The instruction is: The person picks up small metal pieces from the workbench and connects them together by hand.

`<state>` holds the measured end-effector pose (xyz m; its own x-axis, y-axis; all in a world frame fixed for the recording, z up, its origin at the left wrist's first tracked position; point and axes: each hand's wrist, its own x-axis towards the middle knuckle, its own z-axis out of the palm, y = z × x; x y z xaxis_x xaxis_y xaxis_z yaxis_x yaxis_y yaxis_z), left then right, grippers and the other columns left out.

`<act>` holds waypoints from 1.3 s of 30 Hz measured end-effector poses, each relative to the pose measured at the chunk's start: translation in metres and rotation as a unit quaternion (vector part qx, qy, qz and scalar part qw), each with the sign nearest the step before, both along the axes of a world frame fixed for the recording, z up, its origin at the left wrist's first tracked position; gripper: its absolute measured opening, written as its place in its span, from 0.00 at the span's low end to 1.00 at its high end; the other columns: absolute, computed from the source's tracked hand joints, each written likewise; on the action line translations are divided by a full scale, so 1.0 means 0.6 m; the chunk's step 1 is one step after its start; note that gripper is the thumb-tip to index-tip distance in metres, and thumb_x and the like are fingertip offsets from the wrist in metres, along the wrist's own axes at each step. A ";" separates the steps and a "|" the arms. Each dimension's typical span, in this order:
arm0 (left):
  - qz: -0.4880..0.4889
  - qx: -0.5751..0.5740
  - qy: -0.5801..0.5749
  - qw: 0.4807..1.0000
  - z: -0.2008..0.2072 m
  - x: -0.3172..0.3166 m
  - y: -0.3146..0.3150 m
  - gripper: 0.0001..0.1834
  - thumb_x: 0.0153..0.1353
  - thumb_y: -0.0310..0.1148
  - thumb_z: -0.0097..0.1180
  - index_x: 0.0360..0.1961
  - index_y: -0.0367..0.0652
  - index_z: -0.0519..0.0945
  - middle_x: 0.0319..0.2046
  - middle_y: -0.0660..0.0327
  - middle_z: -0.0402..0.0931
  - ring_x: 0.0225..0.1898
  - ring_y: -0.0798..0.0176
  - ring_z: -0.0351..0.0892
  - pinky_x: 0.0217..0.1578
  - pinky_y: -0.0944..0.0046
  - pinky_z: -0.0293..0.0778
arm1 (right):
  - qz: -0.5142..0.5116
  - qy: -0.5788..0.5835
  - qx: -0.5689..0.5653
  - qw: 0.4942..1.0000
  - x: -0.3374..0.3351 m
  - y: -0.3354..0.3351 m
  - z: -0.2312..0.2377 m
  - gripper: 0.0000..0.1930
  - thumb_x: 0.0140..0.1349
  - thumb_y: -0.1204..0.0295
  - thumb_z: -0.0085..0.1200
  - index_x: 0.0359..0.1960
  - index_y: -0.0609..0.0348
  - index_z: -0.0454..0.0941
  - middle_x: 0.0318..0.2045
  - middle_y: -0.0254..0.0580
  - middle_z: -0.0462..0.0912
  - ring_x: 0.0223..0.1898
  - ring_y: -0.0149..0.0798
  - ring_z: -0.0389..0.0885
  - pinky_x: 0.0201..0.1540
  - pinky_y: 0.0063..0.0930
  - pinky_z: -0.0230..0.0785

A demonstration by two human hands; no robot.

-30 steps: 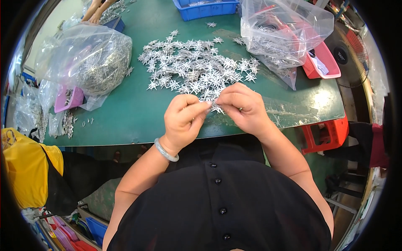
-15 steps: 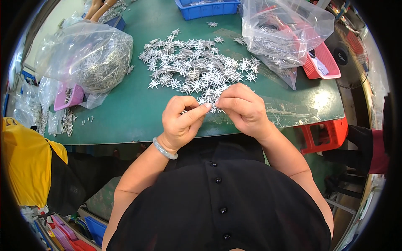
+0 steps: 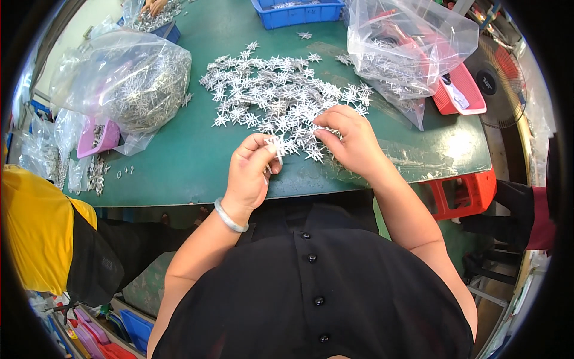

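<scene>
A loose heap of white, spiky star-shaped pieces (image 3: 269, 90) lies on the green table in front of me. In my left hand (image 3: 251, 170) a white star-shaped piece (image 3: 275, 145) is pinched between thumb and fingers, its points sticking out past the fingertips. My right hand (image 3: 350, 140) is at the near right edge of the heap, thumb and fingers drawn together at the stars. What lies between those fingertips is too small to make out. Both hands are a short way apart, above the near side of the table.
Clear plastic bags of stars stand at left (image 3: 149, 84) and right (image 3: 394, 66). A blue tray (image 3: 299, 17) is at the back, a pink basket (image 3: 457, 90) at right, a purple basket (image 3: 98, 137) at left. A co-worker's hand (image 3: 156, 6) shows far left. A red stool (image 3: 460, 194) stands under the right edge.
My hands were together at the near edge of the heap and have parted. The left drew back slightly with a star; the right moved up and right onto the heap.
</scene>
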<state>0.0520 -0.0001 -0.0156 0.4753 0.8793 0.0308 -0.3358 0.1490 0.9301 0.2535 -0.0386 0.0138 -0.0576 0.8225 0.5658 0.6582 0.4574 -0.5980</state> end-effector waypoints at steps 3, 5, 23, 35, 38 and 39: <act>-0.066 -0.249 -0.166 0.952 0.003 -0.015 0.013 0.07 0.56 0.28 0.43 0.36 0.40 0.71 0.33 0.55 0.75 0.37 0.59 0.76 0.32 0.63 0.76 | -0.055 -0.125 0.008 0.991 -0.003 0.016 -0.001 0.08 0.45 0.76 0.56 0.30 0.58 0.77 0.32 0.40 0.74 0.38 0.45 0.70 0.41 0.36 0.63; -0.085 -0.253 -0.186 0.946 0.002 -0.021 0.018 0.09 0.56 0.29 0.44 0.38 0.40 0.71 0.34 0.55 0.75 0.38 0.58 0.76 0.34 0.62 0.76 | -0.056 -0.151 0.010 0.987 -0.007 0.027 -0.003 0.08 0.45 0.76 0.56 0.30 0.58 0.77 0.31 0.39 0.74 0.38 0.44 0.70 0.42 0.35 0.62; -0.010 -0.190 -0.095 0.977 0.011 -0.037 0.020 0.04 0.55 0.26 0.52 0.32 0.41 0.75 0.33 0.63 0.73 0.36 0.65 0.75 0.26 0.71 0.71 | 0.049 -0.326 0.095 0.939 -0.029 0.086 0.008 0.03 0.42 0.76 0.51 0.22 0.55 0.75 0.26 0.34 0.72 0.34 0.37 0.69 0.41 0.30 0.60; 0.048 0.118 0.096 0.987 0.032 -0.011 0.015 0.10 0.49 0.20 0.58 0.36 0.39 0.79 0.30 0.68 0.71 0.31 0.77 0.66 0.31 0.77 0.64 | 0.093 -0.124 0.056 0.986 -0.045 0.029 0.045 0.04 0.46 0.77 0.54 0.25 0.58 0.73 0.27 0.36 0.73 0.33 0.41 0.70 0.37 0.32 0.60; 0.042 0.111 0.084 0.989 0.036 -0.008 0.012 0.08 0.50 0.20 0.57 0.34 0.37 0.79 0.30 0.66 0.72 0.31 0.76 0.67 0.32 0.76 0.65 | 0.090 -0.062 0.063 0.992 -0.048 0.021 0.040 0.05 0.45 0.76 0.55 0.25 0.58 0.72 0.26 0.38 0.73 0.32 0.43 0.70 0.36 0.34 0.61; 0.037 0.103 0.070 0.992 0.037 -0.007 0.010 0.08 0.51 0.20 0.57 0.34 0.37 0.79 0.31 0.66 0.73 0.31 0.75 0.67 0.32 0.75 0.65 | 0.089 -0.026 0.068 0.993 -0.049 0.018 0.038 0.05 0.45 0.76 0.55 0.25 0.59 0.72 0.26 0.38 0.73 0.31 0.43 0.70 0.35 0.34 0.61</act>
